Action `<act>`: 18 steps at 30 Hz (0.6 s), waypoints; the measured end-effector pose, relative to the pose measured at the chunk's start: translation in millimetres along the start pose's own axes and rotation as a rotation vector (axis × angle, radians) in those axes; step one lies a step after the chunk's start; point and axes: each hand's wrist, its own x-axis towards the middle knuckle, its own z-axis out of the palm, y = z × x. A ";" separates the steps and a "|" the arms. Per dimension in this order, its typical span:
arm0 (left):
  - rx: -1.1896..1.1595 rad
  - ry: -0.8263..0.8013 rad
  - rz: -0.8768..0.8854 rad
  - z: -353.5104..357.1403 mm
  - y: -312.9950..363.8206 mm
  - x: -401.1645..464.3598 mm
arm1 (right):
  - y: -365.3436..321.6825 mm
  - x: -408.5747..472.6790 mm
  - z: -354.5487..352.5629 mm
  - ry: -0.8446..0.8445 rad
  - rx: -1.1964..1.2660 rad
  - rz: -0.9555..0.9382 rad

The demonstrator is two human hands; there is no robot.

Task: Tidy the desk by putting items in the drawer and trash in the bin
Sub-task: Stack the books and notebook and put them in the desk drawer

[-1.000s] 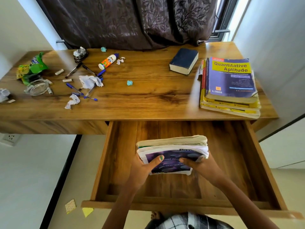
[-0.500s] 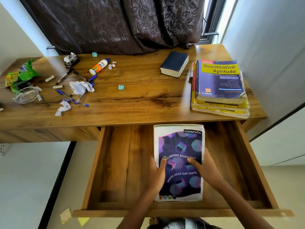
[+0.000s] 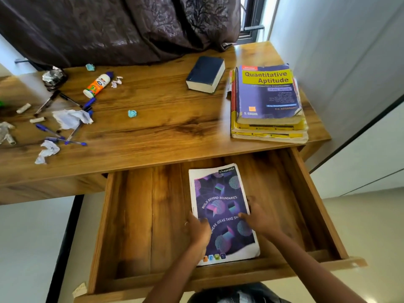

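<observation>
A purple-covered notebook (image 3: 220,206) lies flat on the floor of the open wooden drawer (image 3: 142,217), slightly skewed. My left hand (image 3: 199,231) holds its left edge with the thumb on the cover. My right hand (image 3: 260,219) holds its right edge, thumb also on the cover. On the desk (image 3: 166,132) are a stack of textbooks (image 3: 267,97) at the right, a dark blue book (image 3: 206,74), a glue bottle (image 3: 97,84), several pens (image 3: 59,133), crumpled paper (image 3: 72,119), small teal paper balls (image 3: 132,113) and a foil ball (image 3: 53,77).
A dark curtain (image 3: 122,29) hangs behind the desk. A white wall (image 3: 349,62) stands close on the right. The drawer's left half is bare wood. A paper scrap (image 3: 79,289) lies on the floor below the drawer's left corner.
The notebook went from being held on edge above the drawer to lying flat inside it, then slid and turned slightly. Both hands stayed on it.
</observation>
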 end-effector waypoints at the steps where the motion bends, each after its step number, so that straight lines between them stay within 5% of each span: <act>1: 0.035 -0.007 0.012 5.6 0.9 -3.1 | 4.3 -1.6 -2.3 0.027 0.035 0.032; 11: 0.160 -0.438 0.136 88.1 25.9 -42.9 | 35.4 -31.3 -68.0 0.451 -0.105 0.102; 18: 0.310 -0.457 0.210 97.5 30.9 -40.0 | 33.9 -54.7 -55.7 0.557 -0.476 0.023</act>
